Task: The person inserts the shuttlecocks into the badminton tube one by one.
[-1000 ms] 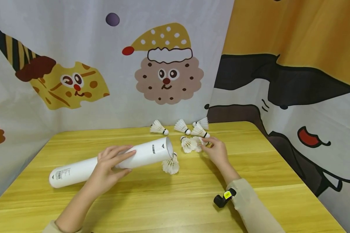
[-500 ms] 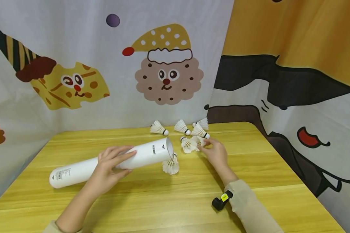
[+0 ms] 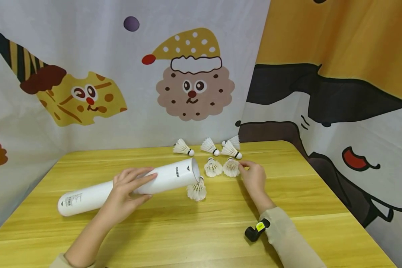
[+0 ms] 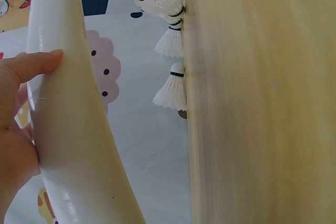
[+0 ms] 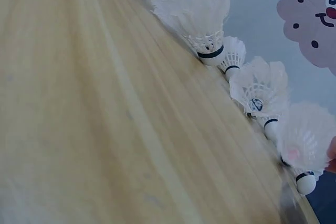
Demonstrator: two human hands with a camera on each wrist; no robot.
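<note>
Left grip holds the tube midway; right grip pinches a shuttlecock at its right edge.

I saw room to pass over the near tabletop between the left forearm and right sleeve; beyond, the slanting white tube and the shuttlecocks stood in the way.

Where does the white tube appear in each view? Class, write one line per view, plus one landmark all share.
Head: the white tube slants left of centre, gripped by the left hand, open end to the right.
Left wrist: the white tube runs down the left side.
Right wrist: it cannot be made out.
Shared landmark: the pink cookie print, whole in head, partial in both wrist views.
</note>
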